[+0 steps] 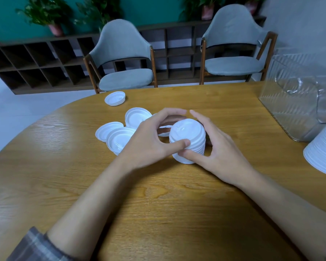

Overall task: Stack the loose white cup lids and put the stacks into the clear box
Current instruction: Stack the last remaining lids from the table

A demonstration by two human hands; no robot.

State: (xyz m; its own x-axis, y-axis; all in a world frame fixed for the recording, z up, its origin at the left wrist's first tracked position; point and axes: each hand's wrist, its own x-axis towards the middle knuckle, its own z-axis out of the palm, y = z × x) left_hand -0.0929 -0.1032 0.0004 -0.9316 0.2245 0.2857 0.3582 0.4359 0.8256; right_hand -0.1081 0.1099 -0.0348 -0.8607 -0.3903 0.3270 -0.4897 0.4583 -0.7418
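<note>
Stack of lids (188,140) sits gripped between left hand (149,142) and right hand (219,147).

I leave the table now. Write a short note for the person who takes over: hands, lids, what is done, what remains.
Left hand and right hand both grip the short stack of white plastic cup lids on the wooden table.
Several loose white lids lie left of it, a single lid farther off.
The clear ribbed plastic box stands far right, a larger white stack beside it.
Done: one stack built.
Remaining: stack the loose lids, box the stacks.
</note>
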